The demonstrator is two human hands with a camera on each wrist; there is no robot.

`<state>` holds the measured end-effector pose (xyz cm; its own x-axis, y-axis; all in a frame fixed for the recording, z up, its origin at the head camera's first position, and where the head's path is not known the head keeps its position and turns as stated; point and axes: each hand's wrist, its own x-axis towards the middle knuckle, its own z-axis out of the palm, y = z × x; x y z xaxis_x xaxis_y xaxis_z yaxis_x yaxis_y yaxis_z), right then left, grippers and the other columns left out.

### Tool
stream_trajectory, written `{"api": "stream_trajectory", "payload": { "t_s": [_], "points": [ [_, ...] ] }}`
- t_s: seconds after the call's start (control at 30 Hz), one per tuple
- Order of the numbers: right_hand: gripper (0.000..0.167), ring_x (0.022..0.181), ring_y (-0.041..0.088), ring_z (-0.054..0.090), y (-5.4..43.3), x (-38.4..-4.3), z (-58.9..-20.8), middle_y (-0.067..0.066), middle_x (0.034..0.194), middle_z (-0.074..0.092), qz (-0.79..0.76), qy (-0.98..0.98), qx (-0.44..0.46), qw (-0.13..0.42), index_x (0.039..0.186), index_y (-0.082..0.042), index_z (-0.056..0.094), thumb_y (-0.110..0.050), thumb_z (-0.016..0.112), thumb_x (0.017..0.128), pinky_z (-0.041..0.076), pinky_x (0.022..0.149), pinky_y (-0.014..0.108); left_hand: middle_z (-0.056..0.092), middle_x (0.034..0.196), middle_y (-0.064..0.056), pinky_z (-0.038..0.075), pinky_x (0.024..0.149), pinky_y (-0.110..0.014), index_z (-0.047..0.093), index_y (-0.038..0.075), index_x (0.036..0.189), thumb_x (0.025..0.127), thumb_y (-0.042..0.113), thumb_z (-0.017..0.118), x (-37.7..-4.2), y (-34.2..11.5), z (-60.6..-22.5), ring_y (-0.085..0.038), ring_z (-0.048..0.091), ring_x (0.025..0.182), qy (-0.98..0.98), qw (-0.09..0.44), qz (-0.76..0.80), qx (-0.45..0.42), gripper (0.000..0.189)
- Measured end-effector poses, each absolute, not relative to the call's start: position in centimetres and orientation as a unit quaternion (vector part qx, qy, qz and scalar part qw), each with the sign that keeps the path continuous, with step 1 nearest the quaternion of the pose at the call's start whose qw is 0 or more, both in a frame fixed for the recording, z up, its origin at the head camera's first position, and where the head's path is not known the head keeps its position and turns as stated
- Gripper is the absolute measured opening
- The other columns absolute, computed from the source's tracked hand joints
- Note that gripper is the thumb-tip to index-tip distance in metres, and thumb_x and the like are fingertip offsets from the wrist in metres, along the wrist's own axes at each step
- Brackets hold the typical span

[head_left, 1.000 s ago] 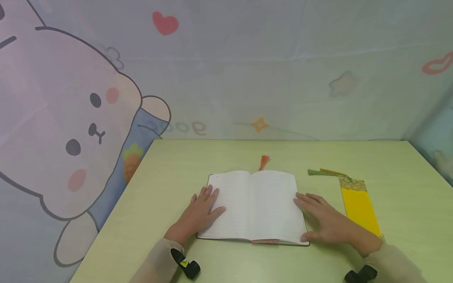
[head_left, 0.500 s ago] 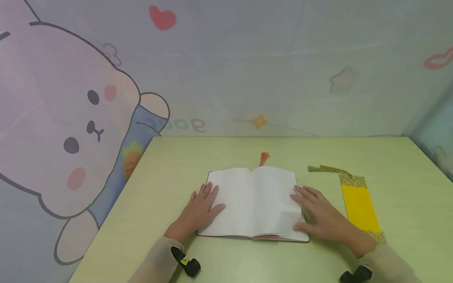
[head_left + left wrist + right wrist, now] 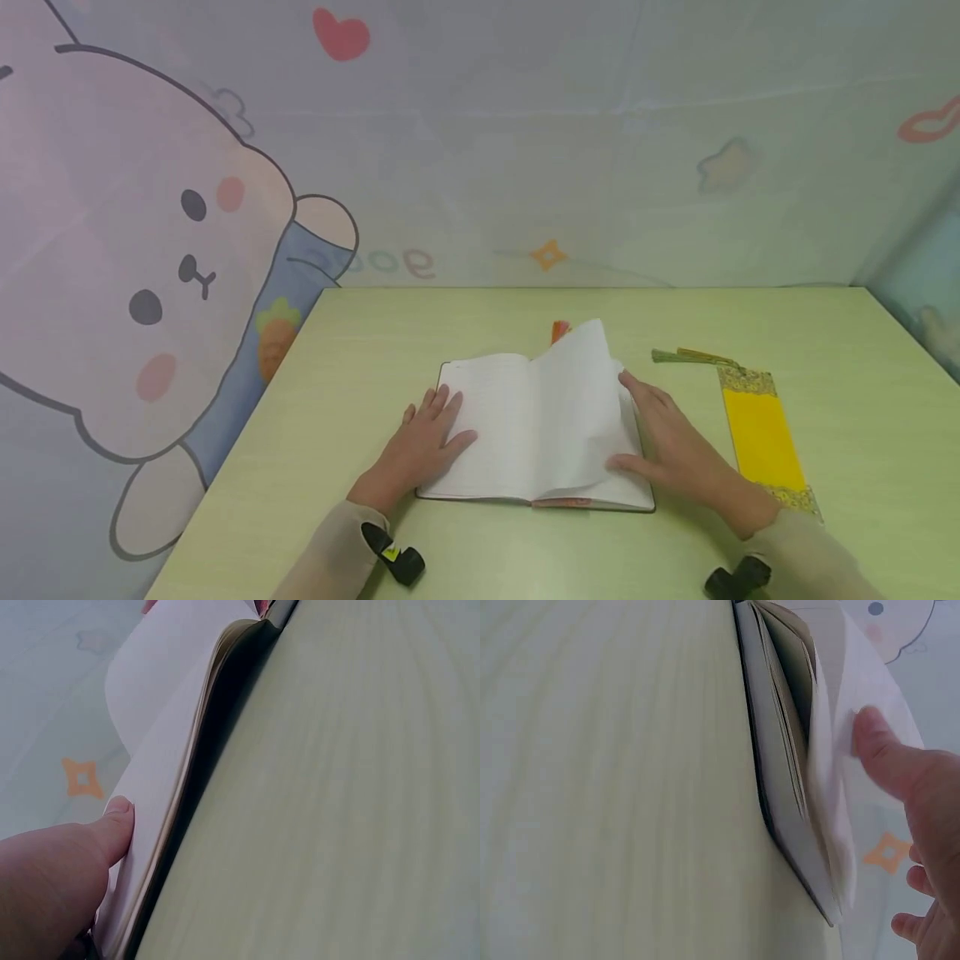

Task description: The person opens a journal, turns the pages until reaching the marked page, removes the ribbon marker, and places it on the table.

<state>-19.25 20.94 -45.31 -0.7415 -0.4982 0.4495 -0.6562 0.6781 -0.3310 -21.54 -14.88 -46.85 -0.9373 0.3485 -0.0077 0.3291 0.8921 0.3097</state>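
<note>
An open notebook [image 3: 491, 425] with white pages lies on the table. My left hand [image 3: 420, 446] rests flat on its left page, fingers spread; the left wrist view has that thumb on the paper. Over the right half, a loose page [image 3: 573, 392] stands lifted and bent, its top corner raised. My right hand [image 3: 675, 446] is at the right edge with thumb and fingers apart, the thumb [image 3: 877, 739] against the lifted page. An orange-pink tassel [image 3: 558, 331] pokes out behind the notebook, and a reddish strip [image 3: 562, 502] shows at the bottom of the spine.
A yellow bookmark [image 3: 765, 437] with patterned gold ends and a green-gold tassel [image 3: 693, 358] lies right of the notebook, close to my right forearm. Behind the pale table [image 3: 420, 321] hangs a printed cartoon cloth [image 3: 487, 167]. Both wrists wear black cameras.
My right hand has moved slightly left and inward, and a right-hand page has risen from lying flat to standing curved. The left hand stays put on its page.
</note>
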Motion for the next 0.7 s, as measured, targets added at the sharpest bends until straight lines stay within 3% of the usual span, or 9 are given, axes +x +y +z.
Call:
{"api": "stream_trajectory", "payload": {
  "t_s": [0.23, 0.7],
  "points": [
    [0.093, 0.127, 0.032, 0.032, 20.2, -18.8, -44.9, 0.014, 0.146, 0.031, 0.278, -0.898, 0.315, 0.130, 0.147, -0.004, 0.021, -0.036, 0.075, 0.077, 0.032, 0.098, 0.052, 0.017, 0.153, -0.014, 0.010, 0.110, -0.051, 0.027, 0.009, 0.147, 0.095, 0.053, 0.039, -21.6, -14.8, -47.0, -0.030, 0.009, 0.140, 0.970, 0.026, 0.159, 0.180, 0.069],
    [0.080, 0.134, 0.027, 0.026, 19.4, -17.7, -43.6, 0.009, 0.150, 0.025, 0.294, -0.878, 0.355, 0.130, 0.149, -0.008, 0.019, -0.025, 0.065, 0.086, 0.021, 0.110, 0.034, 0.016, 0.153, -0.014, 0.009, 0.110, -0.051, 0.027, 0.009, 0.147, 0.095, 0.053, 0.039, -21.8, -14.6, -47.3, -0.030, 0.008, 0.140, 0.971, 0.022, 0.155, 0.180, 0.069]
  ]
}}
